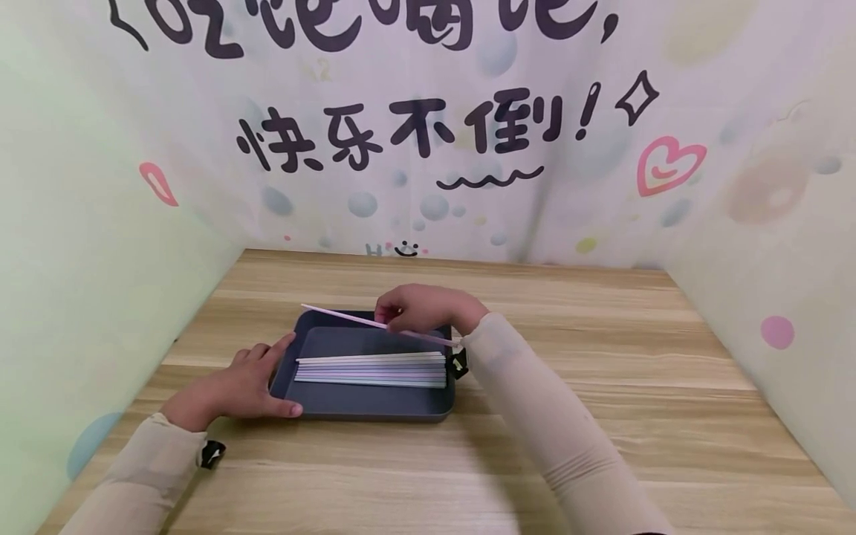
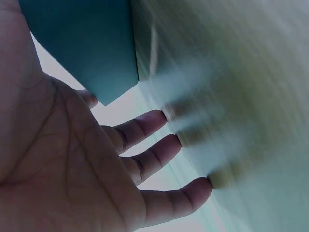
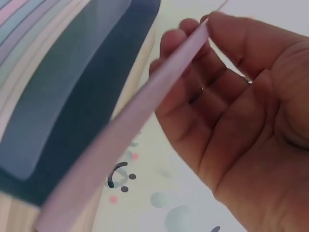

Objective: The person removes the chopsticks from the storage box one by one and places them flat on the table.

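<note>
Right hand [image 1: 431,306] pinches a pink stick [image 1: 341,315], hiding some far edge of the dark tray [image 1: 374,405], while the left hand [image 1: 244,383], fingers spread, touches its side.

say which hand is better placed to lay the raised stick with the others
Probably the right hand: it pinches the pink stick over the tray, near the other sticks. The left hand holds no stick and touches the tray's left end.

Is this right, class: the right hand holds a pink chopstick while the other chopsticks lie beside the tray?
The head view shows the other chopsticks lying inside the tray, not beside it; the right hand does hold a pink chopstick.
</note>
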